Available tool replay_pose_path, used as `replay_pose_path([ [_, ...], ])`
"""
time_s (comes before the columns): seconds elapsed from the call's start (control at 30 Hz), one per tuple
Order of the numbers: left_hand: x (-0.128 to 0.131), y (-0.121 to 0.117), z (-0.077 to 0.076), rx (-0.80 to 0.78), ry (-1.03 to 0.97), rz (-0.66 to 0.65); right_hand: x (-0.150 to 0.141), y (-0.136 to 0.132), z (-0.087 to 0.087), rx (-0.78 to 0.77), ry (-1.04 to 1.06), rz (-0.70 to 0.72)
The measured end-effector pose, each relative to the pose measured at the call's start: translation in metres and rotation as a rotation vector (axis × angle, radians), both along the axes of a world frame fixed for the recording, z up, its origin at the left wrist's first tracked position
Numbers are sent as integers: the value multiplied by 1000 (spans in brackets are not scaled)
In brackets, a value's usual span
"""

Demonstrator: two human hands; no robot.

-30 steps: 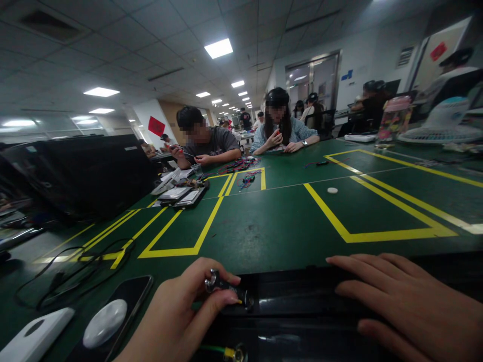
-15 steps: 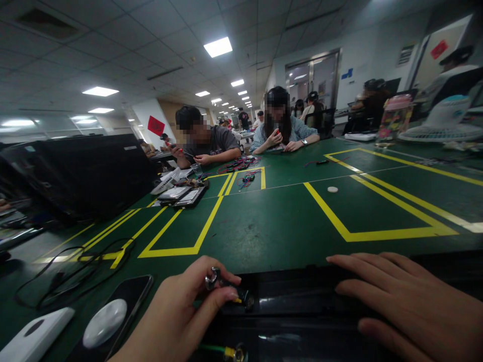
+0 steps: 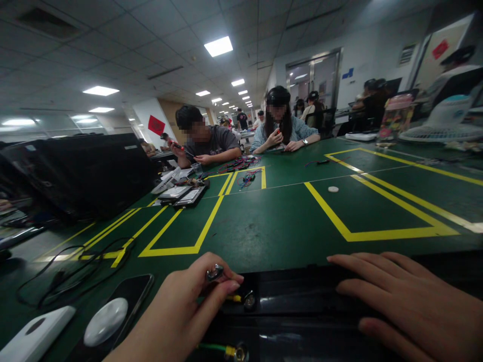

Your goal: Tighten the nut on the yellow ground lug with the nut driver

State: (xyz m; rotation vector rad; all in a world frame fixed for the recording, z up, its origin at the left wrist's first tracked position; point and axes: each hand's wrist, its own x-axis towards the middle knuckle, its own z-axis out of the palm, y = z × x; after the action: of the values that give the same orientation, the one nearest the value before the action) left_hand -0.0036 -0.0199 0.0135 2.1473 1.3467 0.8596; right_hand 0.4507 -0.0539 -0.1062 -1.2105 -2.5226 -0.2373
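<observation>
In the head view my left hand is closed around a small metal wrench. One end of the wrench pokes out above the fingers; its other end is hidden behind them. Just right of the fingertips a round metal nut or bolt head sits on a black panel, with a yellow-sleeved wire terminal at it. Below lies a second fastener with a green wire and yellow sleeve. My right hand lies with fingers spread on the panel's right part.
To the left are a phone with a white round object on it, a white box-shaped device and a black cable. Hard drives and a white button-like disc lie farther off. Two people sit across the green table.
The wrench has turned in my left hand, and its far end no longer shows at the upper fastener. The left fingertips have shifted slightly up. My right hand stays in place.
</observation>
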Motion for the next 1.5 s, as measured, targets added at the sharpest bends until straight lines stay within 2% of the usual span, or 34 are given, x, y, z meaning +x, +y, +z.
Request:
replay_pose_path([
  [0.17,-7,9,-7,24,-16,-63,2,1,-3,28,-44,-3],
  [0.4,-7,10,-5,12,-36,-70,2,1,-2,79,-132,-11],
  [0.57,-7,10,-8,-65,-61,-80,2,-1,-2,108,-155,-13],
  [0.67,-7,11,-3,-92,-27,-72,1,-2,-1,130,-160,-9],
  [0.8,-1,12,7,-266,-56,-57,1,0,1,100,-160,-9],
  [0.9,6,14,7,-327,-110,-17,2,2,0,106,-161,-1],
  [1.07,10,17,6,-277,-175,45,3,1,-5,155,-168,-6],
  [1.17,8,16,10,-271,-324,122,3,0,-7,172,-176,2],
  [1.23,7,16,15,-263,-340,143,4,0,-7,177,-168,7],
  [1.37,8,14,19,-218,-153,77,5,2,-8,128,-133,-3],
  [1.5,5,11,8,-78,-5,-28,5,2,-9,102,-82,3],
])
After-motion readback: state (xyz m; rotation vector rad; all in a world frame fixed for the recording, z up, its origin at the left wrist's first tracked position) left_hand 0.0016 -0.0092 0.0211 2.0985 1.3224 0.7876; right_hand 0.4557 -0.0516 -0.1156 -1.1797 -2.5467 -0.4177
